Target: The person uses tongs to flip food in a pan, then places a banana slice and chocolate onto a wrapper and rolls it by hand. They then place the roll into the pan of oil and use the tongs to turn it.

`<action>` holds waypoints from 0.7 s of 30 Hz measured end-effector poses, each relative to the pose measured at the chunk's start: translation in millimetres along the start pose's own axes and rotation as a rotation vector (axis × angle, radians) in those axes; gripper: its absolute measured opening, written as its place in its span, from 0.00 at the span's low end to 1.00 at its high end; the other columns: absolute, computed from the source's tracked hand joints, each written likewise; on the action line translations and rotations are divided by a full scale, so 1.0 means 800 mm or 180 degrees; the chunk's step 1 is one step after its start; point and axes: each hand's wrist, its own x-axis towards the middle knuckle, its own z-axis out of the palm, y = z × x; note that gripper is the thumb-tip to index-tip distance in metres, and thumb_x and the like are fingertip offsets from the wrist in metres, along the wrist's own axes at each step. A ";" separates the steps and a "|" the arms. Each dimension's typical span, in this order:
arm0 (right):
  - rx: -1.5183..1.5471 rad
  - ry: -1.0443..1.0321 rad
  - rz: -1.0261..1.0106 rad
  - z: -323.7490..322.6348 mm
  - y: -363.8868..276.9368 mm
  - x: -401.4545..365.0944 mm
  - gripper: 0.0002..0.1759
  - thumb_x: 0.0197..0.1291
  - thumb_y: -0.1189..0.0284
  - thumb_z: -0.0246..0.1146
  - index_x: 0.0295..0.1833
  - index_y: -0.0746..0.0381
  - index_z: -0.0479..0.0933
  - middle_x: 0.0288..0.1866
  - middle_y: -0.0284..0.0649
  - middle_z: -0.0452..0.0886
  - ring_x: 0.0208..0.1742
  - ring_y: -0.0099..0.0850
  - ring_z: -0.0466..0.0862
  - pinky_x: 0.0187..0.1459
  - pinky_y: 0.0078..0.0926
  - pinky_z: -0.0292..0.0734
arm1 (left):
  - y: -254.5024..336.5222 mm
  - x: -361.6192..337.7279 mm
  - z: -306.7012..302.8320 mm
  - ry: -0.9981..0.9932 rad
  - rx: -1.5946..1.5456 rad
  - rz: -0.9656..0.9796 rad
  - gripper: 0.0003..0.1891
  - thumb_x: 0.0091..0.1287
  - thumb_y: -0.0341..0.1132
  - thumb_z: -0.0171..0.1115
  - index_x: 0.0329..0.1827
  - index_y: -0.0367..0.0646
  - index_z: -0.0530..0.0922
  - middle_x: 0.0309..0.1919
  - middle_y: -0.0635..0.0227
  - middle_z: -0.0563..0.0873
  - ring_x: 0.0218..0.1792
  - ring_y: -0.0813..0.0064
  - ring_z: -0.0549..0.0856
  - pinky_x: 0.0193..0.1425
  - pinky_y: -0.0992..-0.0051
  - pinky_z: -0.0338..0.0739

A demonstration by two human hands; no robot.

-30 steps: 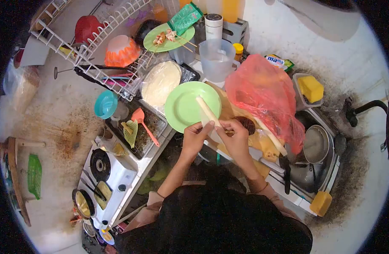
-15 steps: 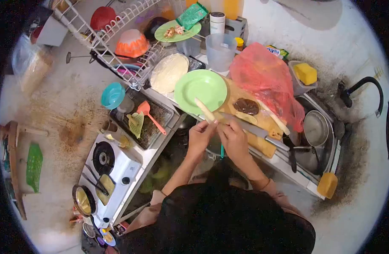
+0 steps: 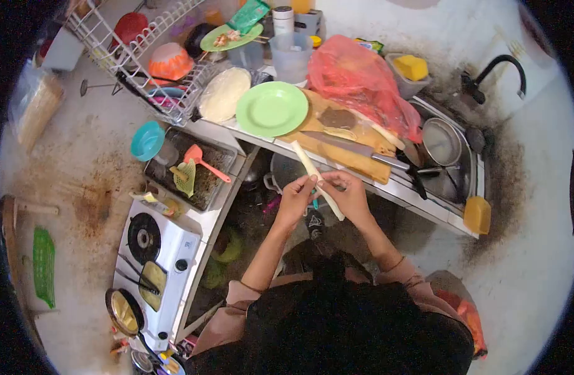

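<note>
A long, thin, pale pastry roll (image 3: 307, 164) is held tilted in front of the counter edge. My left hand (image 3: 297, 196) pinches its left side near the middle. On the other side my right hand (image 3: 348, 195) grips it with thumb and bent fingers, and the lower end sticks out below. Beyond the hands lies a light green plate (image 3: 272, 107) with a bare surface. To its right, a wooden cutting board (image 3: 368, 167) carries a large knife (image 3: 349, 145) and a brown, chocolate-like patch (image 3: 337, 117). Left of the plate is a stack of round pastry wrappers (image 3: 225, 95).
A red plastic bag (image 3: 362, 81) lies behind the board. The sink (image 3: 453, 187) with a metal pot (image 3: 442, 141) is at the right. At left are a dish rack (image 3: 121, 75), an orange spatula (image 3: 206, 164) on a tray, and a white stove (image 3: 181, 240) with a pan (image 3: 124, 311).
The view has shifted, with the counter things now further left and up. My hands have drawn the roll back from the plate, and more of its lower end shows.
</note>
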 end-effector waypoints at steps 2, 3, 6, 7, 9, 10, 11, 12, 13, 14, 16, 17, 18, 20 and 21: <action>0.0124 0.0078 0.0221 -0.015 0.000 -0.005 0.13 0.52 0.75 0.66 0.42 0.69 0.77 0.36 0.41 0.81 0.36 0.24 0.81 0.38 0.22 0.76 | -0.016 0.011 0.009 -0.0036 -0.0014 0.0075 0.16 0.66 0.40 0.56 0.51 0.38 0.77 0.36 0.73 0.82 0.33 0.85 0.78 0.37 0.83 0.72; 0.0101 0.0162 0.0280 -0.022 0.000 -0.008 0.13 0.52 0.75 0.66 0.42 0.69 0.77 0.36 0.41 0.81 0.36 0.23 0.80 0.38 0.22 0.76 | -0.019 0.015 0.016 -0.0037 0.0024 0.0096 0.15 0.65 0.39 0.57 0.49 0.36 0.78 0.35 0.73 0.82 0.33 0.85 0.78 0.37 0.84 0.73; 0.0391 0.0171 0.0431 -0.042 0.005 -0.012 0.13 0.52 0.75 0.66 0.43 0.69 0.77 0.36 0.41 0.82 0.36 0.23 0.80 0.38 0.21 0.76 | -0.027 0.026 0.031 -0.0026 0.0139 0.0157 0.13 0.63 0.35 0.60 0.45 0.34 0.79 0.31 0.72 0.83 0.30 0.86 0.77 0.37 0.85 0.73; 0.0546 0.0128 0.0461 -0.048 0.010 -0.009 0.13 0.52 0.75 0.66 0.43 0.69 0.77 0.36 0.41 0.82 0.36 0.23 0.80 0.39 0.21 0.76 | -0.031 0.032 0.036 -0.0038 0.0169 0.0180 0.13 0.63 0.35 0.60 0.44 0.34 0.80 0.31 0.72 0.83 0.29 0.87 0.77 0.35 0.85 0.72; 0.0384 0.0241 0.0388 -0.061 0.019 -0.007 0.13 0.52 0.75 0.66 0.43 0.70 0.77 0.35 0.40 0.82 0.35 0.23 0.81 0.38 0.21 0.76 | -0.037 0.043 0.046 -0.0077 0.0179 0.0149 0.13 0.62 0.35 0.61 0.44 0.34 0.80 0.31 0.71 0.83 0.27 0.87 0.75 0.33 0.86 0.70; 0.0301 0.0291 0.0351 -0.068 0.024 -0.003 0.13 0.52 0.75 0.65 0.43 0.70 0.77 0.35 0.40 0.82 0.35 0.23 0.81 0.37 0.21 0.77 | -0.039 0.049 0.052 -0.0108 0.0166 0.0103 0.13 0.62 0.35 0.61 0.44 0.34 0.80 0.31 0.71 0.83 0.26 0.87 0.75 0.32 0.86 0.69; 0.0197 0.0290 0.0322 -0.077 0.028 0.000 0.12 0.52 0.76 0.65 0.42 0.70 0.77 0.34 0.41 0.82 0.35 0.23 0.81 0.37 0.21 0.77 | -0.040 0.054 0.058 -0.0138 0.0154 0.0055 0.13 0.62 0.35 0.61 0.44 0.34 0.80 0.31 0.71 0.83 0.26 0.88 0.74 0.31 0.86 0.68; 0.0098 0.0292 0.0297 -0.086 0.032 0.004 0.12 0.52 0.76 0.65 0.42 0.70 0.77 0.34 0.41 0.82 0.35 0.24 0.81 0.38 0.21 0.77 | -0.037 0.057 0.066 -0.0186 0.0172 0.0031 0.13 0.62 0.35 0.61 0.44 0.34 0.80 0.31 0.72 0.83 0.26 0.88 0.74 0.31 0.86 0.69; 0.0004 0.0299 0.0269 -0.095 0.035 0.007 0.12 0.52 0.76 0.65 0.42 0.70 0.77 0.34 0.41 0.82 0.35 0.25 0.82 0.38 0.21 0.77 | -0.031 0.060 0.076 -0.0238 0.0198 0.0011 0.13 0.63 0.35 0.61 0.44 0.34 0.80 0.30 0.72 0.83 0.26 0.87 0.74 0.32 0.86 0.69; -0.0144 0.0334 0.0259 -0.104 0.035 0.011 0.11 0.52 0.77 0.65 0.41 0.69 0.77 0.34 0.42 0.82 0.35 0.26 0.82 0.38 0.22 0.77 | -0.027 0.066 0.085 -0.0295 0.0222 -0.0010 0.13 0.63 0.35 0.60 0.43 0.34 0.80 0.30 0.72 0.83 0.26 0.87 0.74 0.32 0.86 0.70; -0.0438 0.0407 0.0252 -0.122 0.027 0.021 0.10 0.51 0.78 0.64 0.40 0.69 0.77 0.33 0.44 0.82 0.35 0.29 0.83 0.38 0.23 0.77 | -0.027 0.080 0.105 -0.0320 0.0134 0.0022 0.12 0.63 0.35 0.60 0.43 0.33 0.80 0.29 0.72 0.83 0.27 0.87 0.76 0.33 0.86 0.71; -0.0633 0.0402 0.0146 -0.131 0.020 0.026 0.10 0.50 0.78 0.64 0.40 0.69 0.77 0.33 0.45 0.82 0.35 0.30 0.83 0.38 0.23 0.77 | -0.028 0.088 0.113 -0.0330 0.0094 0.0036 0.12 0.63 0.35 0.60 0.42 0.33 0.80 0.29 0.72 0.83 0.27 0.87 0.76 0.33 0.86 0.72; -0.0826 0.0395 0.0043 -0.141 0.008 0.032 0.10 0.50 0.79 0.64 0.39 0.69 0.77 0.32 0.46 0.82 0.34 0.31 0.83 0.37 0.24 0.77 | -0.035 0.104 0.115 -0.0534 0.0102 0.0115 0.13 0.64 0.36 0.59 0.42 0.33 0.80 0.30 0.71 0.83 0.29 0.87 0.78 0.35 0.85 0.74; -0.1305 0.0488 -0.0400 -0.156 -0.006 0.047 0.09 0.48 0.80 0.63 0.37 0.68 0.77 0.30 0.47 0.81 0.34 0.35 0.84 0.36 0.26 0.77 | -0.023 0.123 0.130 -0.0529 0.0228 0.0161 0.14 0.64 0.38 0.59 0.42 0.34 0.80 0.30 0.71 0.83 0.30 0.86 0.78 0.36 0.85 0.74; -0.1264 0.0478 -0.0392 -0.164 -0.005 0.058 0.08 0.48 0.80 0.63 0.37 0.67 0.77 0.30 0.47 0.81 0.35 0.35 0.84 0.36 0.26 0.77 | -0.016 0.132 0.139 -0.0526 0.0290 0.0186 0.14 0.64 0.38 0.59 0.42 0.34 0.80 0.30 0.71 0.83 0.30 0.86 0.79 0.36 0.85 0.74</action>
